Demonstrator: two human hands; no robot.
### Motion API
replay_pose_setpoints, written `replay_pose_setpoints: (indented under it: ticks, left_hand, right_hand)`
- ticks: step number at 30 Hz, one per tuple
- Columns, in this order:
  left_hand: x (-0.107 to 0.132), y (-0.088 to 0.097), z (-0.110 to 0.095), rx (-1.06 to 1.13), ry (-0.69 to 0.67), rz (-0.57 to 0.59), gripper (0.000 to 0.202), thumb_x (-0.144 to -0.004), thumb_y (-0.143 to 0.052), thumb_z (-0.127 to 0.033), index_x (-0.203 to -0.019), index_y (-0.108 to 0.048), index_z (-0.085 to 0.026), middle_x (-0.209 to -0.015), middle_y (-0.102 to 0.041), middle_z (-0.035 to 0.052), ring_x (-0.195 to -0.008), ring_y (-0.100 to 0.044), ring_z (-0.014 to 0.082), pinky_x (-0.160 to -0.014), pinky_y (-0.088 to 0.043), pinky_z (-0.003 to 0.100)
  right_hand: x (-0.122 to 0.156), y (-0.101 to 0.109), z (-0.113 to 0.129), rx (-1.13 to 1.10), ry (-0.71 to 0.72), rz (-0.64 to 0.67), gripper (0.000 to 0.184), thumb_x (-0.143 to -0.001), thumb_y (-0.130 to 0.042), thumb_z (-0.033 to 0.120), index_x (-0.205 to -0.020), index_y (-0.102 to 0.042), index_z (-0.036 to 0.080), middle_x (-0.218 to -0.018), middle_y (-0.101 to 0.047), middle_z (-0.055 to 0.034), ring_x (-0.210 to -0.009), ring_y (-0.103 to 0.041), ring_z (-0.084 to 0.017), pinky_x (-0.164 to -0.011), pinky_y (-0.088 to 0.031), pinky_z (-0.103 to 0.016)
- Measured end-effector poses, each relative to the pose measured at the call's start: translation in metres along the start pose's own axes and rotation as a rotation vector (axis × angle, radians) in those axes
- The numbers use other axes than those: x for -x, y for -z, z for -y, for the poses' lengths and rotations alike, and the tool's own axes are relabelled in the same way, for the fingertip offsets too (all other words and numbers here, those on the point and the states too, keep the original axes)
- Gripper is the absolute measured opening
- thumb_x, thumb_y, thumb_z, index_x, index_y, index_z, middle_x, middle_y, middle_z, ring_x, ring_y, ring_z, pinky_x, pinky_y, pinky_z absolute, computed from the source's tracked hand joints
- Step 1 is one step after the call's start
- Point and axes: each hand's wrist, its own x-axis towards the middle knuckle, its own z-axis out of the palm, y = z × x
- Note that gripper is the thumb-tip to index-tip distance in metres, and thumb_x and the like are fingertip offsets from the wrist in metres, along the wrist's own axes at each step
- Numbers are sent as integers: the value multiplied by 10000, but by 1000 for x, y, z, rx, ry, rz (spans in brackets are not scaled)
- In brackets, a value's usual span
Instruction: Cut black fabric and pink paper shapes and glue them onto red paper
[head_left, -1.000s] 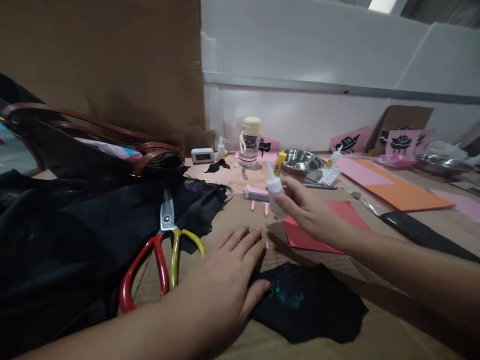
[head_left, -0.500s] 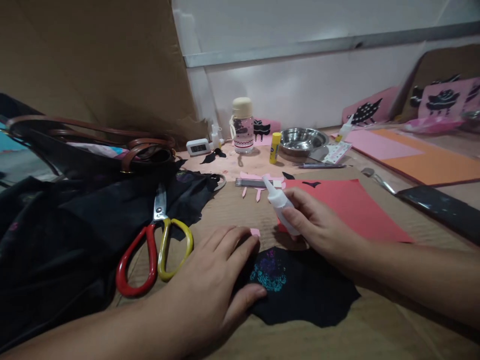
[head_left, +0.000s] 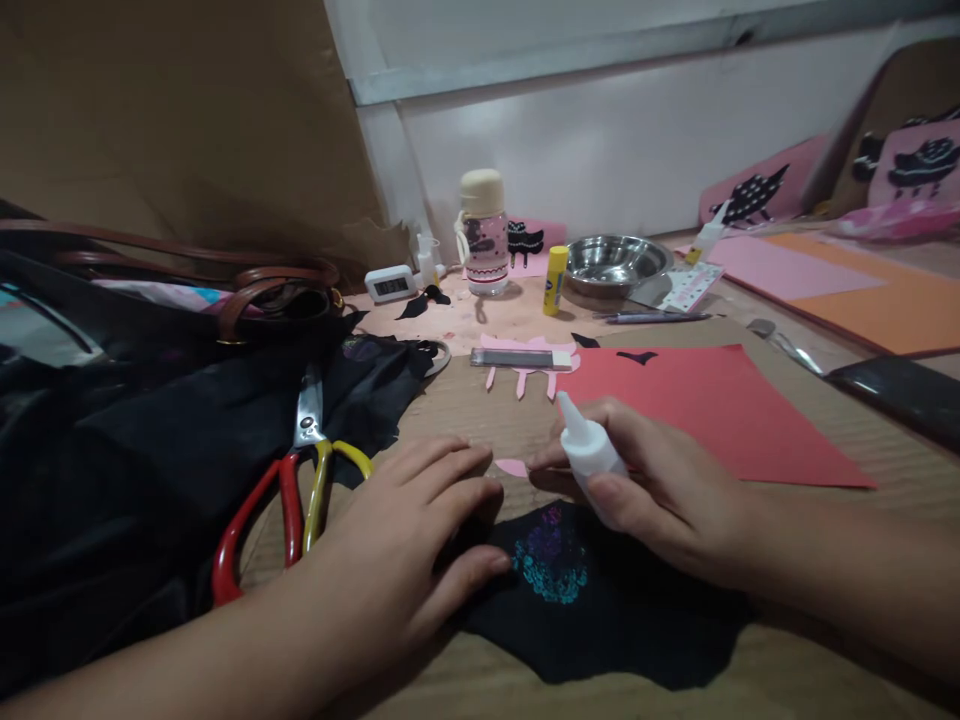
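My right hand (head_left: 660, 490) is closed around a white squeeze bottle (head_left: 591, 462), its pointed nozzle tilted up and to the left. Beside its fingertips lies a small pink paper piece (head_left: 512, 467) on the cardboard. My left hand (head_left: 427, 540) rests palm down with its fingers stretched out, just left of that piece. Its thumb reaches the edge of a black fabric scrap (head_left: 630, 610), which bears a purple and teal glitter patch (head_left: 551, 565). Farther back, a narrow clear case (head_left: 517, 358) lies across a pink paper cutout (head_left: 520, 384) with leg-like strips.
Scissors (head_left: 306, 430) with red and yellow handles lie left, near black fabric (head_left: 150, 430) and a bag (head_left: 285, 320). Red paper (head_left: 720, 410) lies right. Behind stand a cream-capped bottle (head_left: 484, 235), a glue stick (head_left: 555, 280) and a steel bowl (head_left: 619, 265); a dark-handled tool (head_left: 900, 390) lies far right.
My right hand has lowered the bottle, and its fingers now reach beside the small pink piece. My left fingers have drawn back from that piece, so more of it shows. The view has shifted slightly.
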Motion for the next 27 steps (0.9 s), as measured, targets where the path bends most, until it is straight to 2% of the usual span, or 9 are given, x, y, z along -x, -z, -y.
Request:
replay_pose_setpoints:
  ticks: [4, 7, 12, 17, 21, 27]
  left_hand:
    - [1, -2, -4, 5, 11, 19, 398, -976, -585, -433, -1312, -591, -221, -1463, -587, 90, -1381, -482, 313, -1164, -386, 576]
    - [2, -3, -4, 26, 10, 32, 399, -976, -587, -429, -1319, -579, -225, -1470, -578, 85, -1388, -473, 301, -1170, -385, 568]
    - [3, -4, -4, 100, -5, 35, 457, -990, -565, -403, -1414, -507, -241, -1524, -512, 91, -1422, -437, 271, -1173, -404, 524]
    - [3, -4, -4, 267, 9, 32, 408, -1010, -525, -357, -1406, -553, -265, -1551, -484, 88, -1439, -439, 250, -1171, -425, 476]
    - [3, -6, -2, 356, 63, -1, 408, -1019, -508, -351, -1418, -569, -288, -1549, -503, 74, -1460, -424, 264, -1185, -401, 513]
    - [2, -7, -1, 311, 70, 38, 428, -1037, -457, -366, -1445, -550, -272, -1526, -535, 56, -1492, -375, 269, -1186, -389, 547]
  right_hand:
    - [-3, 0, 6, 178, 40, 39, 360, -961, -461, 519, -885, -609, 200, -855, -654, -114, -767, -624, -275, -658, -507, -411]
    - [-6, 1, 11, 228, 23, 91, 352, -964, -446, 481, -866, -611, 186, -836, -648, -115, -772, -619, -275, -647, -490, -400]
    - [-8, 1, 10, 224, 10, 95, 342, -965, -451, 481, -910, -620, 189, -858, -655, -102, -762, -611, -256, -645, -478, -384]
    - [-4, -3, 4, 205, 37, 34, 344, -982, -433, 510, -884, -585, 217, -836, -638, -80, -737, -597, -238, -622, -464, -364]
    - [-1, -4, 2, 193, 34, 33, 355, -979, -437, 541, -897, -582, 228, -876, -659, -95, -768, -613, -249, -646, -480, -376]
    - [-3, -2, 5, 164, 55, 73, 346, -978, -448, 506, -963, -605, 198, -923, -673, -108, -805, -618, -259, -678, -494, -391]
